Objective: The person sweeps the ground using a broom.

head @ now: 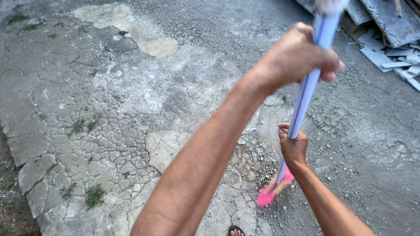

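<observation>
The broom, judged light and stiff, is clamped high on its handle by the left hand. It is gripped lower by the right hand, just above the pink bristles on the cracked ground.

No packages, labels, signs or screens show anywhere in this view

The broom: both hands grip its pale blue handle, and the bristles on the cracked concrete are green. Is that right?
Not quite. The head view shows the bristles are pink, not green. The rest holds: the left hand and right hand both grip the pale blue handle over cracked concrete.
</observation>
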